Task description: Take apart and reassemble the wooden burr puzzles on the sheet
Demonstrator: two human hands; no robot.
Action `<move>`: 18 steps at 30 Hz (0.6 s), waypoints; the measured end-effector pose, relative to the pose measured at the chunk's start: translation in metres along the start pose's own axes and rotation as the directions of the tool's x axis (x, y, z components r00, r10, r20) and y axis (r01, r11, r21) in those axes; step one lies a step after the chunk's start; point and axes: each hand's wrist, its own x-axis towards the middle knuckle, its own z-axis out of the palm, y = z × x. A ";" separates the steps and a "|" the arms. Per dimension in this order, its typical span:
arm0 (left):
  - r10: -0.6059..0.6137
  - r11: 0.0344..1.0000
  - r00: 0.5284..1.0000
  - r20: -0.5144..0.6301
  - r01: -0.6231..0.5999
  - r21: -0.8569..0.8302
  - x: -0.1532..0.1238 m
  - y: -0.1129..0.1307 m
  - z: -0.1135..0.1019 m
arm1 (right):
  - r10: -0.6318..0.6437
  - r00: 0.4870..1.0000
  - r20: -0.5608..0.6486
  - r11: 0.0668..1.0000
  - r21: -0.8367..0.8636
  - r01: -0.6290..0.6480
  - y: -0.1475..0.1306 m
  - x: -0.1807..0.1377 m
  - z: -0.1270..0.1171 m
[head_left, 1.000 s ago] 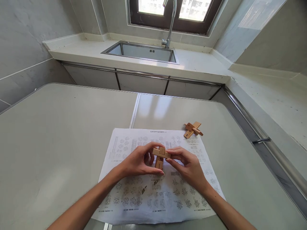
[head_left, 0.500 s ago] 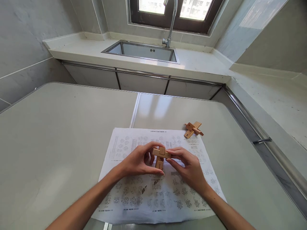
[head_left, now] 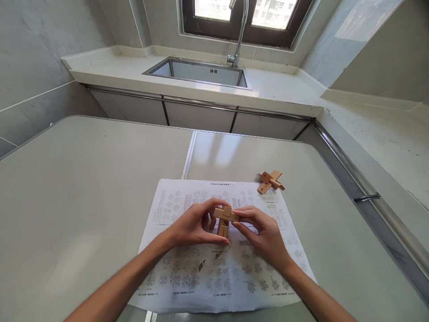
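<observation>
A wooden burr puzzle [head_left: 224, 220] of crossed light-wood bars stands upright on a printed instruction sheet [head_left: 187, 286]. My left hand [head_left: 194, 228] grips it from the left, thumb under the base and fingers curled over the top. From the right, my right hand [head_left: 263, 233] pinches the end of the horizontal bar between thumb and fingers. Both hands are closed on the puzzle.
A few loose wooden puzzle pieces [head_left: 270, 181] lie crossed at the sheet's far right corner. The grey table [head_left: 83, 188] has a seam down its middle. Beyond it are a counter with a steel sink [head_left: 197, 71], a tap [head_left: 238, 31] and a window.
</observation>
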 end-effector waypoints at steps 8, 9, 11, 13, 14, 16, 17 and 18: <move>-0.029 1.000 0.999 -0.015 0.029 -0.004 -0.001 0.003 0.002 | 0.024 0.999 0.031 0.998 -0.057 -0.023 0.000 0.002 -0.002; -0.033 0.999 0.999 -0.030 0.033 -0.010 -0.001 0.004 0.002 | 0.024 1.000 0.014 0.996 -0.082 -0.023 0.000 0.002 -0.002; -0.041 0.999 0.996 -0.078 0.038 -0.028 -0.001 0.005 0.003 | 0.010 1.000 -0.025 0.989 -0.148 -0.014 0.000 0.004 -0.004; -0.051 0.998 0.988 -0.149 0.043 -0.055 0.000 0.006 0.003 | -0.010 1.000 -0.017 0.974 -0.228 0.006 0.001 0.005 -0.005; -0.061 0.996 0.981 -0.186 0.048 -0.073 0.000 0.006 0.003 | -0.019 1.000 0.013 0.964 -0.265 0.022 0.001 0.005 -0.006; -0.080 0.991 0.966 -0.245 0.051 -0.122 0.001 0.005 0.002 | -0.033 0.994 0.103 0.945 -0.322 0.065 0.001 0.004 -0.006; -0.087 0.988 0.961 -0.263 0.049 -0.147 0.001 0.004 0.002 | -0.040 0.988 0.147 0.936 -0.341 0.089 0.001 0.003 -0.006; -0.092 0.985 0.957 -0.274 0.047 -0.168 0.002 0.003 0.002 | -0.046 0.982 0.184 0.927 -0.358 0.110 0.001 0.002 -0.005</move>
